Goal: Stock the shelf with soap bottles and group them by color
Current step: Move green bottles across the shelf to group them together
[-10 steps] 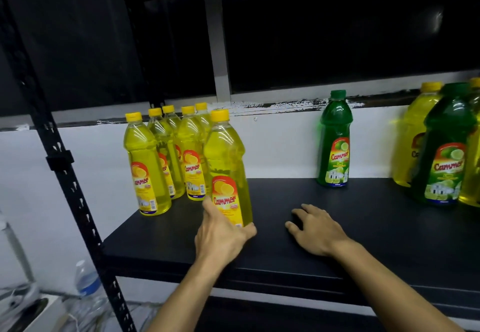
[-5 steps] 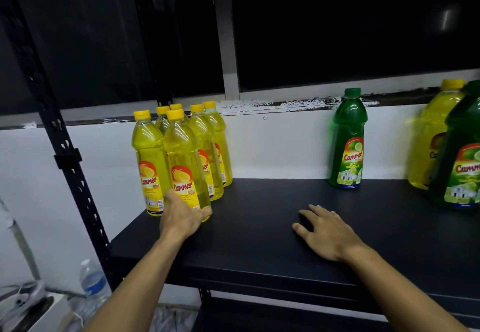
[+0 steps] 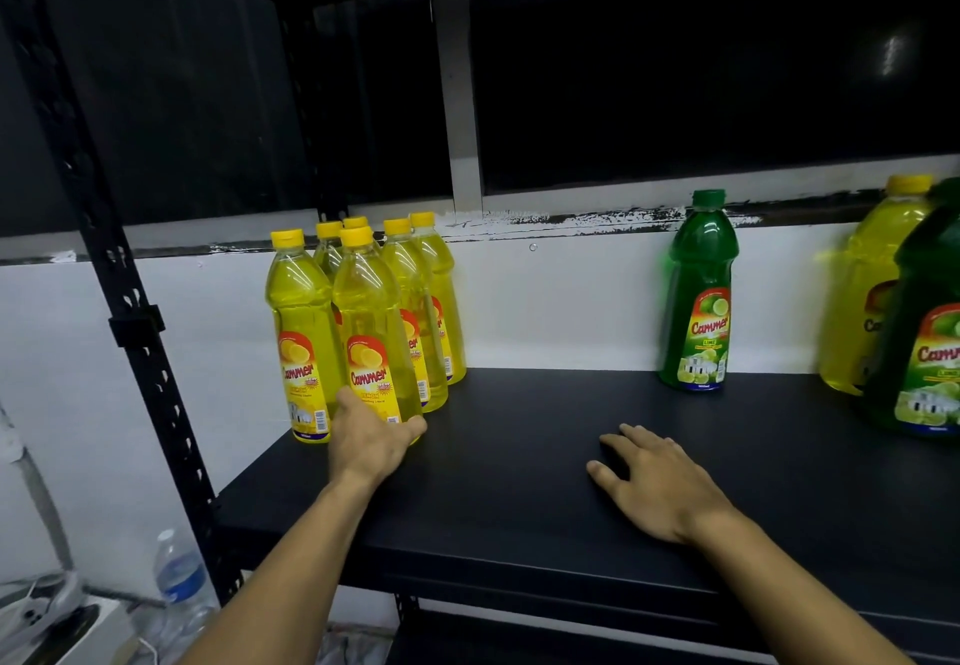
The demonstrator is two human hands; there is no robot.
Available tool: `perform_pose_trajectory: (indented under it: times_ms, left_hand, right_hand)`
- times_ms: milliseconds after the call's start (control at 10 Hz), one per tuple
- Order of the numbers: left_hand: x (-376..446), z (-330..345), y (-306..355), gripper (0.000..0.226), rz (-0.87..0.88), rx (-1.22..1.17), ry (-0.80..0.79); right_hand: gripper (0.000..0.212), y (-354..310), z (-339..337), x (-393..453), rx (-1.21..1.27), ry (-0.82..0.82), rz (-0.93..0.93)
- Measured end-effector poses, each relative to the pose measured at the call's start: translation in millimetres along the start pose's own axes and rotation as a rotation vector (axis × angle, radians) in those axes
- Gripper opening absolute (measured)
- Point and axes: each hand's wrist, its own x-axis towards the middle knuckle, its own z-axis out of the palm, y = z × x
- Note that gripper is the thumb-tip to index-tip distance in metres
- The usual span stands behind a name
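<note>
My left hand grips the base of the front yellow bottle, with the thumb on its left side and the fingers curled around the right side. This bottle stands upright on the black shelf, at the front of the yellow group. Another yellow bottle stands just beside it on the left, touching or almost touching it, and four more yellow ones stand close behind, toward the white wall. All of them are at the left end of the shelf.

My right hand rests flat on the shelf with the fingers spread and relaxed; it holds nothing. It is well apart from the yellow group.

One small green bottle stands alone at the back of the shelf, near the wall, with bare shelf between it and the yellow group. At the right edge of the view a large green bottle stands in front of a large yellow bottle and hides part of it; both are cut by the frame.

The black upright post of the rack stands to the left of the yellow group. Below the shelf, on the left, there is a clear water bottle with a blue label. Dark window panes fill the space above the wall.
</note>
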Motion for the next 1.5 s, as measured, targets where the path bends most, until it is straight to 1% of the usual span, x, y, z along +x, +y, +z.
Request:
perform_pose_trajectory:
  times_ms: [200,600,800,1000,1100,1200,1300,1400,1500]
  left_hand:
    - [1,0,1,0.086,-0.015,-0.005,-0.009]
    - [-2,-5,1,0.081,-0.015,-0.006,-0.02]
    - [-4,-6,2,0.085,-0.03,-0.012,-0.041]
    - [-11,-9,6,0.096,-0.038,0.003,-0.051]
    - [-17,-11,9,0.094,-0.071,-0.003,-0.057]
    - [-33,-11,17,0.085,-0.13,-0.021,-0.044]
    - [-60,-5,34,0.076,-0.099,0.004,-0.038]
    - [-86,11,57,0.072,0.044,0.093,-0.094]
    - [-99,33,82,0.073,0.19,0.16,-0.167]
  right_hand:
    - [0.061,-2,-2,-1,-0.006,0.005,-0.002]
    - [0.061,-2,-2,-1,-0.003,0.005,-0.002]
    - [0.061,0,0,1,0.001,0.009,-0.004]
    - [0.062,3,2,3,0.007,0.021,-0.009]
    - [0.062,3,1,3,0.006,0.024,-0.011]
    - [0.062,2,0,2,0.011,0.025,-0.016]
    - [0.06,-1,-2,-1,0.029,0.045,-0.019]
    - [0.052,0,-4,-4,0.082,0.092,-0.03]
    - [0.041,9,-7,-4,0.254,0.13,-0.008]
